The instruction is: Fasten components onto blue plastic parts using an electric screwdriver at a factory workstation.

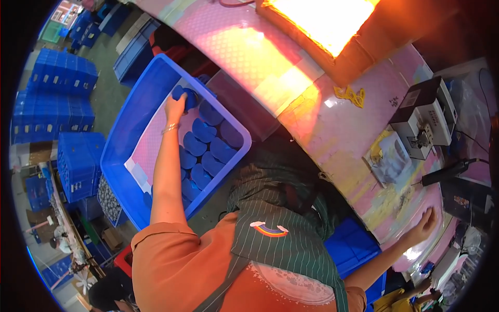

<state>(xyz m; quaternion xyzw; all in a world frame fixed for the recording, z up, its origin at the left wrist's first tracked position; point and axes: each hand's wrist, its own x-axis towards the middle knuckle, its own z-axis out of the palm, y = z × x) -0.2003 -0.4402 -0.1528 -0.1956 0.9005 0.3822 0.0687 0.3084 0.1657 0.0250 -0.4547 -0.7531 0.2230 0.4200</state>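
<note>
My left hand (pixel 175 107) reaches into a large blue plastic bin (pixel 115 161) and is closed on a blue rounded piece (pixel 179 92) near the bin's far corner. Several similar blue rounded pieces (pixel 212 164) lie in the bin along its right side, over a pink sheet (pixel 150 141). What these pieces are cannot be made out. My right hand (pixel 427 223) rests loosely over the pink-covered table at the right. Its fingers are slightly bent and apart, and nothing shows in them.
A brightly glowing boxy unit (pixel 322 31) stands at the table's far side. To the right are a small grey-and-black device (pixel 423 122), a black handheld tool (pixel 447 171) and a yellow cord (pixel 351 96). Stacked blue crates (pixel 57 99) stand on the floor at the left.
</note>
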